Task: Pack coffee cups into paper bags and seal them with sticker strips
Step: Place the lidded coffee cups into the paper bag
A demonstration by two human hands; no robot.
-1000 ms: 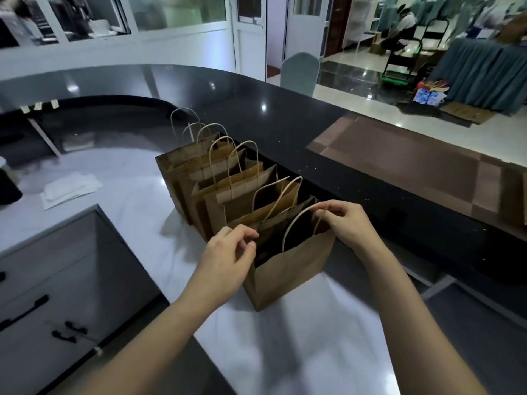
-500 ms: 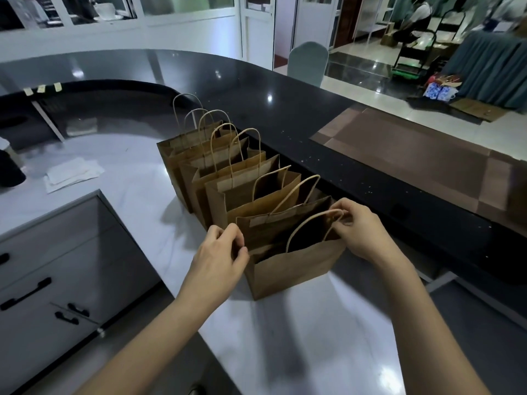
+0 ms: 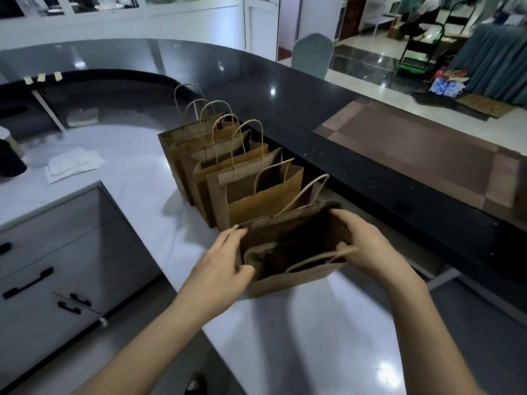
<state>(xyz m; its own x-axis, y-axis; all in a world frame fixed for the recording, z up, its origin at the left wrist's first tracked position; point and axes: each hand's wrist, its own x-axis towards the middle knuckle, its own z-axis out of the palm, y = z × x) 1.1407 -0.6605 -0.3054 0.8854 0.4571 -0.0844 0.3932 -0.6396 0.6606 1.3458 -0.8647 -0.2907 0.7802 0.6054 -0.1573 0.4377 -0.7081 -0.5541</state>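
White marble counter curves beneath a raised black bar top, where brown paper bags stand open in a row against the ledge. You work on the nearest bag, at the front of that row: your left hand grips its left edge, thumb curled over the rim, while your right hand clasps the right side, fingers reaching inside the mouth. Its near handle lies folded flat. Folded white paper rests far left.
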